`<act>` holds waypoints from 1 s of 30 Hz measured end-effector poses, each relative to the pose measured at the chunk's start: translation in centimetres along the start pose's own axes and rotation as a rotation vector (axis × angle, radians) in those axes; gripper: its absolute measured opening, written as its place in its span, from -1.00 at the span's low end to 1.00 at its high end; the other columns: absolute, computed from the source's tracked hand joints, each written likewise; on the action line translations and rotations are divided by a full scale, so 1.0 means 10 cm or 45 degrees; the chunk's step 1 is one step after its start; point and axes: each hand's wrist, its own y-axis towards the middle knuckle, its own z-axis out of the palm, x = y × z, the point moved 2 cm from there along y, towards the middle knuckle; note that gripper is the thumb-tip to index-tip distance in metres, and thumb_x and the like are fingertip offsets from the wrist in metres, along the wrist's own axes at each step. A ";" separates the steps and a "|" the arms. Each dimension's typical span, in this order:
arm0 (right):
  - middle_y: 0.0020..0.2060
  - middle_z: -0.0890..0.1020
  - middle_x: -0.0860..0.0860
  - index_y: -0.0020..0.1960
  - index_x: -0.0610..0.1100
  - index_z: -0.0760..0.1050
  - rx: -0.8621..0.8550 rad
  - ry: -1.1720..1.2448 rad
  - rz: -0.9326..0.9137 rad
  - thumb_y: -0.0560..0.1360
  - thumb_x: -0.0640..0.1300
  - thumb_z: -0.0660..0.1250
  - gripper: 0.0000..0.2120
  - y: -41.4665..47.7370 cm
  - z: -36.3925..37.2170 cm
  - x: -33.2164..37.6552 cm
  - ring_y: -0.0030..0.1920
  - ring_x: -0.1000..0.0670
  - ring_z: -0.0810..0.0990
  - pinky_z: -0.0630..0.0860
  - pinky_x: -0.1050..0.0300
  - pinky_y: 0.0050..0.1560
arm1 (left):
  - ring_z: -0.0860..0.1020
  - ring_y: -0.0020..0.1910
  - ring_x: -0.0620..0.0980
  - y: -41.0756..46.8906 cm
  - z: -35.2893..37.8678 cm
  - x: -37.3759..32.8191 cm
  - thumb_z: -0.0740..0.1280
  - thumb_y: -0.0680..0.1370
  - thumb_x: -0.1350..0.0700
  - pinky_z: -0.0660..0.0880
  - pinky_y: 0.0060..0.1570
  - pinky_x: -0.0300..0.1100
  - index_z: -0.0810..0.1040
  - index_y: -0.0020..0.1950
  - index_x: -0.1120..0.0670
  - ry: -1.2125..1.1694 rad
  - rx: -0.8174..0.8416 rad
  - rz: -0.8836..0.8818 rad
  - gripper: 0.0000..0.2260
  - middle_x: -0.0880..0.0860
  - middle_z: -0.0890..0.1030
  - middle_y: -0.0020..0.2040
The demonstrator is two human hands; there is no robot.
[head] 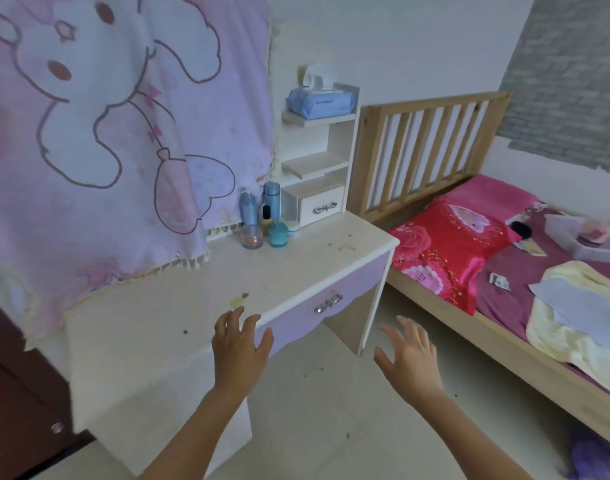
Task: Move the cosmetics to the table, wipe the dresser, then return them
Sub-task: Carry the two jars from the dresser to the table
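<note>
dresser (199,299) top holds cosmetics (267,221) at back; left hand (239,341) and right hand (409,355) grip spread, empty

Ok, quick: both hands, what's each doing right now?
Left hand: open, fingers spread, holding nothing, over the dresser front edge.
Right hand: open, holding nothing, beside the dresser.
</note>
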 end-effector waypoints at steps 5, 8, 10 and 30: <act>-0.05 0.59 -0.25 -0.03 -0.18 0.59 -0.004 0.100 -0.091 0.09 -0.21 0.61 -0.53 0.88 0.27 -0.32 -0.01 -0.33 0.58 0.52 -0.22 -0.20 | 0.28 0.29 0.14 0.67 0.26 -0.30 0.00 0.37 -0.20 0.40 0.11 0.15 0.60 0.07 0.15 0.007 -0.100 -0.087 -0.40 0.21 0.50 0.23; 0.25 0.43 -0.22 0.20 -0.14 0.50 0.123 0.210 -0.111 0.35 -0.16 0.44 -0.57 1.27 0.45 -0.38 0.30 -0.26 0.36 0.35 -0.21 0.19 | 0.26 0.36 0.19 0.90 0.39 -0.44 -0.07 0.33 -0.25 0.29 0.24 0.09 0.56 0.15 0.14 -0.038 -0.087 -0.223 -0.31 0.16 0.43 0.32; 0.32 0.36 -0.17 0.26 -0.11 0.45 0.213 0.195 -0.146 0.40 -0.12 0.39 -0.57 1.39 0.64 -0.37 0.36 -0.22 0.28 0.30 -0.15 0.26 | 0.30 0.33 0.22 0.93 0.53 -0.42 -0.03 0.35 -0.24 0.32 0.21 0.10 0.58 0.11 0.15 -0.018 -0.096 -0.280 -0.35 0.17 0.46 0.28; -0.10 0.65 -0.06 -0.09 0.00 0.56 0.386 0.051 -0.453 0.01 0.05 0.62 -0.49 3.36 1.90 0.25 -0.10 -0.11 0.66 0.59 0.05 -0.31 | 0.34 0.30 0.25 2.79 1.37 0.47 0.29 0.49 0.01 0.36 0.20 0.10 0.56 0.15 0.19 0.028 -0.028 -0.571 -0.66 0.22 0.47 0.27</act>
